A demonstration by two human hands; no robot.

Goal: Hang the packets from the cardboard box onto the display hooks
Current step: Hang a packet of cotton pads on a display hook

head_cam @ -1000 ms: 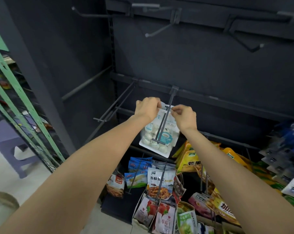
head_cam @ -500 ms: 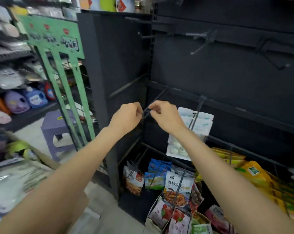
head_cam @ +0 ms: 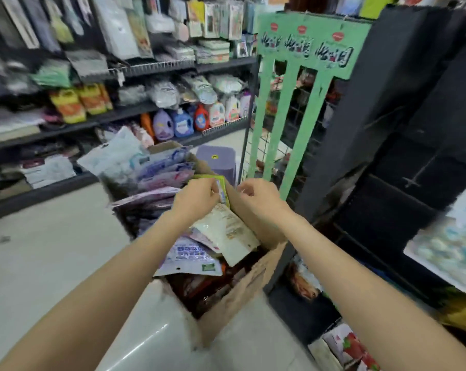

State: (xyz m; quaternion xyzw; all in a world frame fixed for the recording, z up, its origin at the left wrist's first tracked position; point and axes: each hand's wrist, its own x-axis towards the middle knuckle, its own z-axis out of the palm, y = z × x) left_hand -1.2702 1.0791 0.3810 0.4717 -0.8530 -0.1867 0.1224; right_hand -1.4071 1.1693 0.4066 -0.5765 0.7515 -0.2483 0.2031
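Hands over open brown cardboard box [head_cam: 242, 287], near its far right wall, ready for picking. Left hand [head_cam: 197, 199] pinching lime-green snack packet [head_cam: 221, 184]; right hand [head_cam: 258, 196] loosely curled, holding nothing, probably reaching to help lift.

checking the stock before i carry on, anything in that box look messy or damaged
Packets lie jumbled at all angles in the cardboard box, some poking over its rim. The box's near corner looks torn and ragged. The frame is blurred, so damage to packets cannot be judged.

Single head-worn wide-angle view, looking forward and down over both forearms, close above the cardboard box [head_cam: 242, 287] on the floor [head_cam: 52, 253].
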